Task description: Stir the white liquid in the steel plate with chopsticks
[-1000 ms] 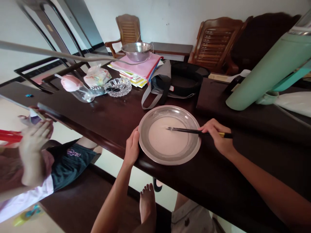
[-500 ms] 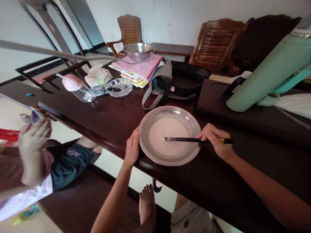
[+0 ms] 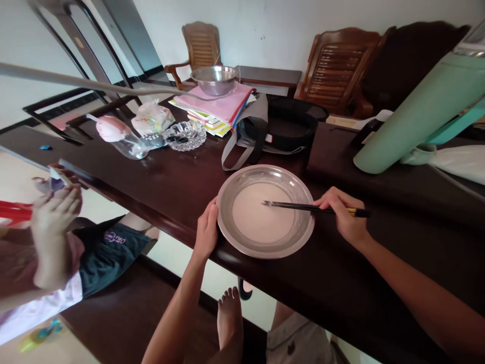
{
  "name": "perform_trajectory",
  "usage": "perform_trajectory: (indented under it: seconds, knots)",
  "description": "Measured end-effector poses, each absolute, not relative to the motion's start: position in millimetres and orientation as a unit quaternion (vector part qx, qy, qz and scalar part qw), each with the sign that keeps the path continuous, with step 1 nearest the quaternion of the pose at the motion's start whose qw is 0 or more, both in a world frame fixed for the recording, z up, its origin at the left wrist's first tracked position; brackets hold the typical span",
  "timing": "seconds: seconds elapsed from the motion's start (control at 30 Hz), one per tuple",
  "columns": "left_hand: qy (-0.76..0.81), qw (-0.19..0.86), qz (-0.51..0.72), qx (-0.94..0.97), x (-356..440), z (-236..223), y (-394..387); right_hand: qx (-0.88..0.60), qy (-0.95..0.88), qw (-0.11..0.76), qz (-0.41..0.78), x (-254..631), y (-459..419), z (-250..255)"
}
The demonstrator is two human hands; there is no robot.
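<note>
A round metal basin (image 3: 265, 251) stands on the dark wooden table, with a pale, milky liquid (image 3: 261, 220) in it. My left hand (image 3: 207, 230) grips the basin's left rim, thumb on top and fingers against the outer side. Black chopsticks (image 3: 299, 206) with gold bands are pinched in my right hand (image 3: 345, 213), just past the right rim. Their tips dip into the liquid near the middle of the basin. Part of my right hand's fingers is hidden behind the knuckles.
Behind the basin lies a black and grey bag (image 3: 284, 126). A steel bowl (image 3: 215, 81) rests on stacked folders, near a glass ashtray (image 3: 185, 136). A green bottle (image 3: 413, 114) leans in at right. At left, another person's hand (image 3: 56, 212) holds a phone-like object.
My right hand has shifted slightly up and right, and the chopstick tips have moved the same way through the liquid. My left hand stays on the rim.
</note>
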State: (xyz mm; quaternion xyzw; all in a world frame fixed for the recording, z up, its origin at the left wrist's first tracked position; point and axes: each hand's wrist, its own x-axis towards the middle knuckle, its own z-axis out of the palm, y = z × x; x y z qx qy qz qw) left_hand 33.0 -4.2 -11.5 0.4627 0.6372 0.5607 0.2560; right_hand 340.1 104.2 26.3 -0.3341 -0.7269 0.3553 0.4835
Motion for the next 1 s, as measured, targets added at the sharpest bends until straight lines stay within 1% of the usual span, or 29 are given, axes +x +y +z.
perform_trajectory:
  seconds: [0.07,0.13,0.2,0.33,0.43,0.5,0.63,0.7,0.8,0.93,1.0]
  knots:
    - [0.635,0.260,0.560,0.465,33.0,-11.4,-4.1,-0.315,-0.735,0.477,0.365,340.1,103.9,26.3]
    - [0.635,0.261,0.561,0.463,33.1,-11.2,-3.8,-0.293,-0.768,0.443,0.359,339.2,103.4,26.9]
    - [0.636,0.257,0.562,0.461,33.1,-11.2,-3.7,-0.305,-0.777,0.430,0.344,338.3,103.5,27.7]
    - [0.635,0.259,0.561,0.463,33.1,-11.8,-3.7,-0.332,-0.730,0.482,0.354,339.8,104.2,27.5]
    - [0.637,0.260,0.560,0.462,33.2,-11.8,-3.9,-0.298,-0.763,0.448,0.359,340.4,103.6,27.4]
    - [0.640,0.255,0.560,0.459,33.1,-11.7,-3.9,-0.308,-0.776,0.431,0.342,339.8,103.6,27.9]
    - [0.637,0.256,0.561,0.463,32.8,-11.9,-3.7,-0.349,-0.724,0.480,0.351,340.2,104.3,27.9]
    - [0.635,0.261,0.561,0.462,32.7,-11.8,-3.7,-0.323,-0.739,0.464,0.367,340.6,103.9,27.6]
    - [0.637,0.260,0.563,0.458,33.1,-11.1,-3.7,-0.300,-0.777,0.428,0.351,340.2,103.7,27.5]
    - [0.638,0.256,0.560,0.463,33.6,-10.6,-3.9,-0.345,-0.726,0.482,0.349,340.2,104.6,27.3]
    - [0.641,0.255,0.556,0.464,33.4,-10.7,-3.8,-0.326,-0.735,0.471,0.362,340.0,104.1,27.4]
